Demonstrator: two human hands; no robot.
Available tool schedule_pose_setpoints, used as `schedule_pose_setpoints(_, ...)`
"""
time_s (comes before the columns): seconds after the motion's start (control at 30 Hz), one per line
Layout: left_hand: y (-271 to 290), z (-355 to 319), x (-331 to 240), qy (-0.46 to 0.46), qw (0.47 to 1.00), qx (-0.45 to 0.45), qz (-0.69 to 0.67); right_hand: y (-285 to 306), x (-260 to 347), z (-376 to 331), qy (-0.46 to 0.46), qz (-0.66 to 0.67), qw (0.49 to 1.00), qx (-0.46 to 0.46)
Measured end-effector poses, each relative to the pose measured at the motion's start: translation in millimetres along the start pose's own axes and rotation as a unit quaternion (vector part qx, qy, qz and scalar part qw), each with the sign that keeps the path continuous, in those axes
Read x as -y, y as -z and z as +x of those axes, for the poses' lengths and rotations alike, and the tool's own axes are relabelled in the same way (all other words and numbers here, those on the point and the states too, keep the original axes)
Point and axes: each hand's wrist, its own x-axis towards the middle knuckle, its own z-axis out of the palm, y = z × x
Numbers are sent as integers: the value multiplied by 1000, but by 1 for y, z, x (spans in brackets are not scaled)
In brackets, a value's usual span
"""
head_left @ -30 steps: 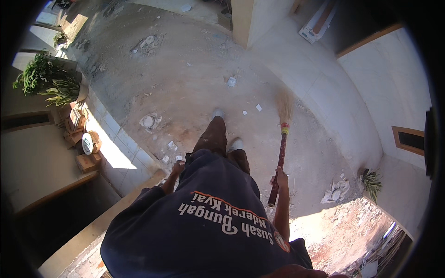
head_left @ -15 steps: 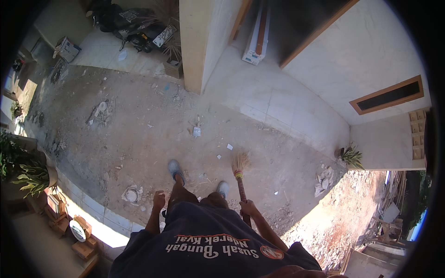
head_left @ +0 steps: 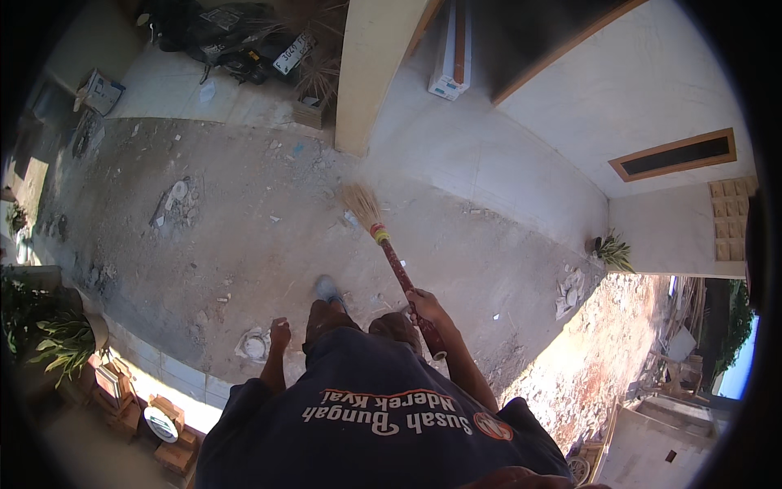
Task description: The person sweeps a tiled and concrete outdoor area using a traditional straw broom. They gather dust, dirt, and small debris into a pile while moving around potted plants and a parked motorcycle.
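Note:
My right hand [head_left: 427,307] is wrapped around the dark red handle of a broom [head_left: 397,267]. The handle's butt end sticks out behind my hand, toward my body. Yellow binding joins the handle to pale straw bristles, which fan out over the dusty ground near a bluish-white scrap. At my left side, my left hand [head_left: 279,333] hangs low with its fingers curled in; I see nothing in it. Below that hand lies a round, whitish lump of debris [head_left: 254,345] on the ground.
A pillar [head_left: 358,90] stands ahead, beside a tiled step [head_left: 456,167]. A parked motorbike [head_left: 224,41] is at the far left. Rubble [head_left: 570,292] lies to the right, more debris [head_left: 177,200] to the left. Potted plants [head_left: 69,338] line the near left edge.
The broom has swung forward and left, its bristles now nearer the pillar. My right hand has risen with it. The view has shifted, and one shoe is now out of sight.

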Motion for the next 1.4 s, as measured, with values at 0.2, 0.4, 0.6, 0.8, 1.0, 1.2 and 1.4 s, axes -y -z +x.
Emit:
schedule_pose_setpoints(0.2, 6, 31, -25, 69, 995, 57, -38, 40, -48, -67, -23, -67, 993, -96)
schedule_pose_setpoints(0.4, 15, 39, -33, -155, 987, 5, 29, 35, -86, -83, -118, -142, 976, -118)
schedule_pose_setpoints(0.6, 2, 34, 14, 101, 989, 53, -94, -20, -47, -41, -26, -289, 956, -36)
schedule_pose_setpoints(0.8, 20, 12, -21, -12, 1000, 4, 12, -60, -25, 25, 53, -272, 959, -67)
schedule_pose_setpoints(1.0, 8, 42, -44, 115, 985, 81, -99, -15, -11, -22, 88, -142, 986, 11)
schedule_pose_setpoints(1.2, -33, 69, -93, -66, 994, 67, 48, 41, -48, -72, 91, 26, 995, 32)
schedule_pose_setpoints(1.4, -86, 75, -152, -173, 975, 51, 131, 113, -102, -134, 49, 87, 990, -95)
